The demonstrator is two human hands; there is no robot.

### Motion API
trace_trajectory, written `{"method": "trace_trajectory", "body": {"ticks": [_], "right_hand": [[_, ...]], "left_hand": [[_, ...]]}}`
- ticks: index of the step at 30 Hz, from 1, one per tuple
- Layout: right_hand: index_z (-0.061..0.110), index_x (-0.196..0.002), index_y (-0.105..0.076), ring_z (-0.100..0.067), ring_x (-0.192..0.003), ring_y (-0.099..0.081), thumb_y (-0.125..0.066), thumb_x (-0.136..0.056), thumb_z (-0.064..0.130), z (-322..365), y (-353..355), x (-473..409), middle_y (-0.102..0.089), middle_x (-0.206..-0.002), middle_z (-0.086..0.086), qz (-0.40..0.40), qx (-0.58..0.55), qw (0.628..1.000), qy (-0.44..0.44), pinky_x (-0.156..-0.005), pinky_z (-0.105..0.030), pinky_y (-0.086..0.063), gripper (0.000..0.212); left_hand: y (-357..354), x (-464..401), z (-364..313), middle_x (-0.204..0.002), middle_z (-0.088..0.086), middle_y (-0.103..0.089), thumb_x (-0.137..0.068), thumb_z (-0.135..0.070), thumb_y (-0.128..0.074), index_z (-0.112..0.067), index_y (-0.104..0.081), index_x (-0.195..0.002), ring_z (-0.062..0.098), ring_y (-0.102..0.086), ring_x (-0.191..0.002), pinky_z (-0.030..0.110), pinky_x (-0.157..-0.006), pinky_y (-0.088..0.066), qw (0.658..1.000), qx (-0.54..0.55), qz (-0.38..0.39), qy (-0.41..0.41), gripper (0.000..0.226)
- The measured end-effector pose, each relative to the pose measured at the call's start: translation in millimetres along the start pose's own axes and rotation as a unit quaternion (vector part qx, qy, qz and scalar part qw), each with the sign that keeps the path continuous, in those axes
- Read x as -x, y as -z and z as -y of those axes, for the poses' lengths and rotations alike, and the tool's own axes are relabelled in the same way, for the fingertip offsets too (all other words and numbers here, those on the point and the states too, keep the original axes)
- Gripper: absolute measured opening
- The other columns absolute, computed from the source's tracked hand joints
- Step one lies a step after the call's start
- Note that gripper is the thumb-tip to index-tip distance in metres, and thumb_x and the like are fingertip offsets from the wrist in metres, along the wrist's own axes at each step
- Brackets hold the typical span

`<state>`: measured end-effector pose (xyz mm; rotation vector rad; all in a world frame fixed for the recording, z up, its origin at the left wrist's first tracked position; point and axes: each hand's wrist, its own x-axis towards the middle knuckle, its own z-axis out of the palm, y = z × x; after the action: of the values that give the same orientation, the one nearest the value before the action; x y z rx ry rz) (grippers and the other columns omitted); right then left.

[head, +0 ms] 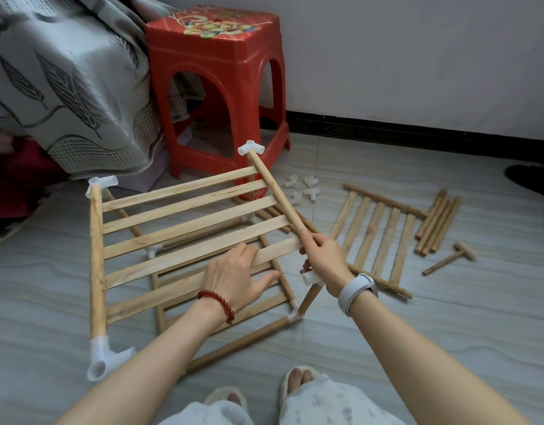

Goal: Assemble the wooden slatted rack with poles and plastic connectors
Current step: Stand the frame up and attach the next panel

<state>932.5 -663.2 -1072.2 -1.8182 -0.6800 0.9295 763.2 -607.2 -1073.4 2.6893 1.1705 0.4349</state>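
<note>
Hands of a seated person steady a wooden slatted panel above a tiled floor, the panel tilted and carrying white plastic connectors at three of its corners. The left hand, a red bead bracelet at its wrist, curls its fingers over a near slat. The right hand, with a pale watch on the wrist, grips the near end of the panel's right pole, just above a connector-capped upright pole. Beneath the raised panel a second slatted panel lies on the floor with poles joined to it by connectors. To the right lie a third slatted panel, a bundle of loose poles and a small wooden mallet. Loose white connectors sit on the floor beside a red plastic stool, which stands at the far wall next to a leaf-patterned bedcover.
</note>
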Motion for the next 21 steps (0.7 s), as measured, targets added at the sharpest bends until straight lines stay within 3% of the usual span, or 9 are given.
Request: {"method": "trace_trajectory", "body": {"ticks": [3, 7, 10, 14, 18, 21], "right_hand": [[0.013, -0.104, -0.058, -0.012, -0.067, -0.054, -0.041, -0.099, 0.033, 1, 3, -2, -0.052, -0.083, 0.0, 0.035, -0.007, 0.999, 0.009, -0.052, -0.023, -0.055, 0.026], [0.007, -0.11, -0.058, -0.013, -0.067, -0.055, -0.039, -0.099, 0.031, 1, 5, -4, -0.051, -0.078, -0.002, 0.051, 0.011, 0.998, 0.016, -0.047, -0.018, -0.05, 0.033], [0.007, -0.103, -0.061, -0.016, -0.067, -0.058, -0.041, -0.099, 0.031, -1, 3, -2, -0.052, -0.075, -0.004, 0.045, -0.008, 0.999, 0.019, -0.048, -0.019, -0.051, 0.031], [0.01, -0.086, -0.062, -0.011, -0.07, -0.06, -0.046, -0.097, 0.03, -7, 1, 4, -0.055, -0.074, -0.003, 0.023, -0.043, 0.999, 0.008, -0.064, -0.034, -0.06, 0.028], [0.016, -0.105, -0.064, -0.008, -0.082, -0.059, -0.049, -0.096, 0.02, -6, 4, 4, -0.06, -0.093, -0.001, 0.021, -0.121, 0.992, 0.019, -0.066, -0.026, -0.058, 0.018], [0.022, -0.1, -0.066, -0.01, -0.089, -0.059, -0.041, -0.098, 0.016, -3, 3, 3, -0.063, -0.094, 0.001, 0.011, -0.174, 0.985, 0.015, -0.07, -0.025, -0.056, 0.026]], "left_hand": [[0, 1, -1, -0.101, -0.005, -0.056, -0.065, -0.084, -0.036, -0.019, -0.052, -0.114, 0.016, -0.056, -0.088, 0.028, -0.067, -0.044, 0.997, -0.054, 0.051, -0.001, 0.083], [2, 1, -6, -0.104, -0.005, -0.054, -0.053, -0.092, -0.019, -0.019, -0.048, -0.118, 0.014, -0.054, -0.091, 0.027, -0.074, -0.044, 0.996, -0.07, 0.052, 0.011, 0.102], [0, 0, -14, -0.104, -0.006, -0.053, -0.051, -0.094, -0.013, -0.02, -0.048, -0.117, 0.014, -0.052, -0.093, 0.027, -0.077, -0.038, 0.995, -0.09, 0.049, 0.01, 0.105], [-8, -4, -35, -0.107, -0.006, -0.052, -0.051, -0.094, -0.019, -0.02, -0.045, -0.118, 0.016, -0.047, -0.097, 0.031, -0.082, -0.034, 0.994, -0.092, 0.056, -0.002, 0.102], [-12, -10, -42, -0.109, -0.005, -0.05, -0.05, -0.093, -0.015, -0.02, -0.043, -0.116, 0.016, -0.046, -0.098, 0.032, -0.081, -0.031, 0.993, -0.105, 0.05, 0.008, 0.102], [-13, -14, -40, -0.109, -0.005, -0.051, -0.051, -0.091, -0.015, -0.02, -0.043, -0.117, 0.017, -0.046, -0.099, 0.032, -0.08, -0.029, 0.994, -0.097, 0.044, 0.018, 0.101]]}}
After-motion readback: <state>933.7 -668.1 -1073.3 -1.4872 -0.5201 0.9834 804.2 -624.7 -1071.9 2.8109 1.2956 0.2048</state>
